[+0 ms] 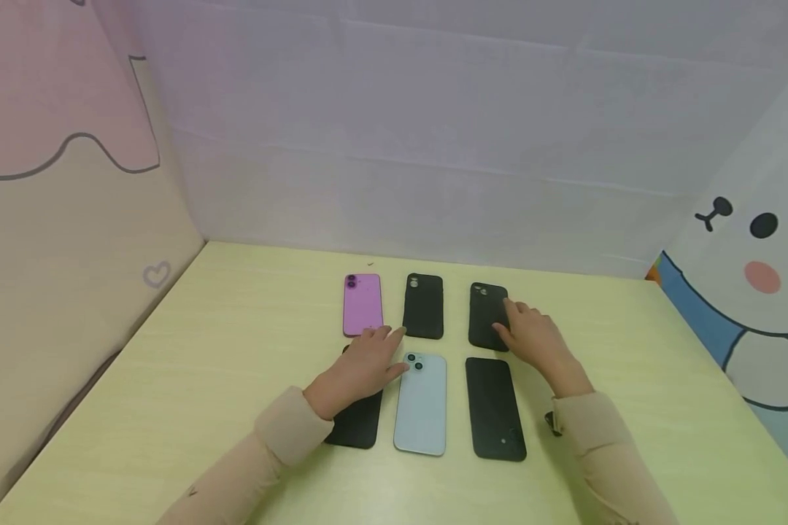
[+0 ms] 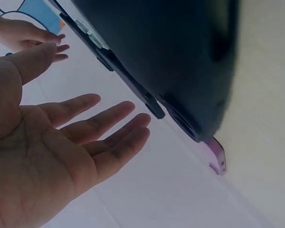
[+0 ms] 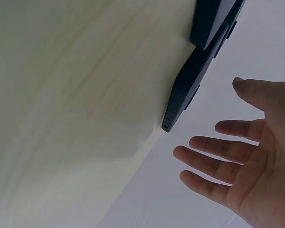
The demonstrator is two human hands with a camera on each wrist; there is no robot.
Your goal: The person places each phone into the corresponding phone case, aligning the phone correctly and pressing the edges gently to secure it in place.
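Observation:
In the head view my left hand point(image 1: 361, 368) is over the upper part of a black phone or case point(image 1: 357, 423), its thumb near the camera corner of a pale blue phone point(image 1: 421, 408). The left wrist view shows that hand point(image 2: 61, 137) with fingers spread, gripping nothing. My right hand point(image 1: 538, 339) hovers at the right edge of a black case point(image 1: 488, 317) with a camera cutout; contact cannot be told. In the right wrist view the hand point(image 3: 247, 156) has relaxed, parted fingers and holds nothing.
A pink phone point(image 1: 362, 306) and another black case point(image 1: 423, 310) lie in the far row. A black phone or case point(image 1: 495, 408) lies at the near right. White cloth point(image 1: 433, 146) stands behind the pale yellow table point(image 1: 236, 313); printed cloths flank it.

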